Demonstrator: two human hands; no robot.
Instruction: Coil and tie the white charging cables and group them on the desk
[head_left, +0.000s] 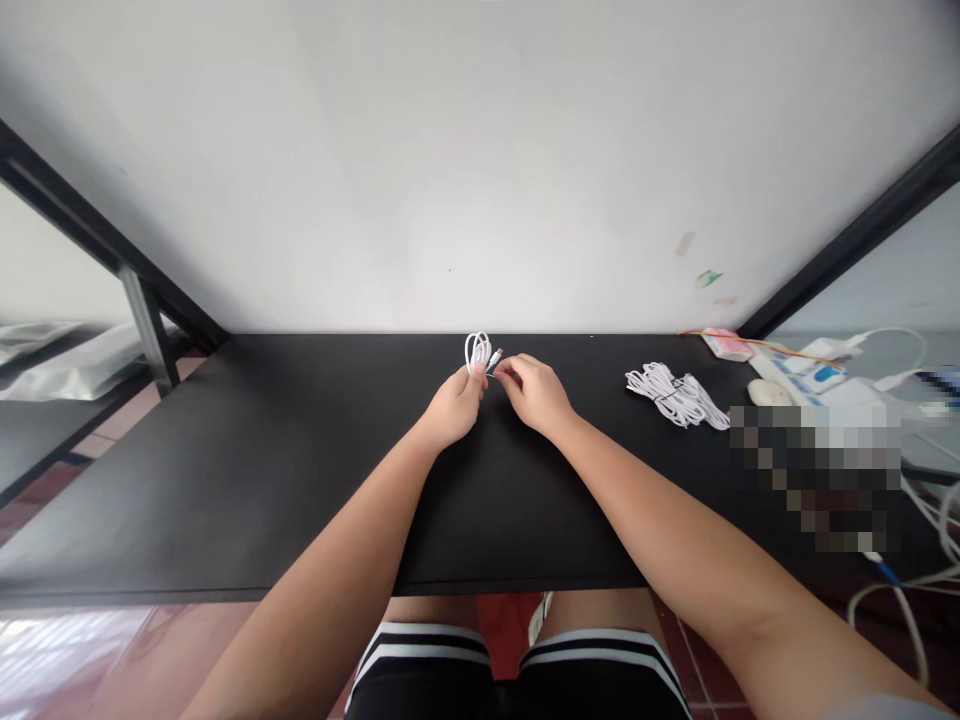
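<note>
Near the back middle of the black table (300, 470), my left hand (455, 405) is closed on a looped white cable (478, 350), whose loops stick up above the fingers. A plug end (495, 357) points up to the right beside the loops. Just to the right, my right hand (536, 392) has thumb and forefinger pinched together on a thin strand that runs towards the left hand. What the strand is made of is too small to tell.
To the right lie bundled white cables (677, 395), a white mouse-like object (769, 393), a pink and white box (727, 344) and a power strip (799, 372) with plugs. A blurred patch covers things at the right. Black metal frame bars (150, 325) rise at both sides.
</note>
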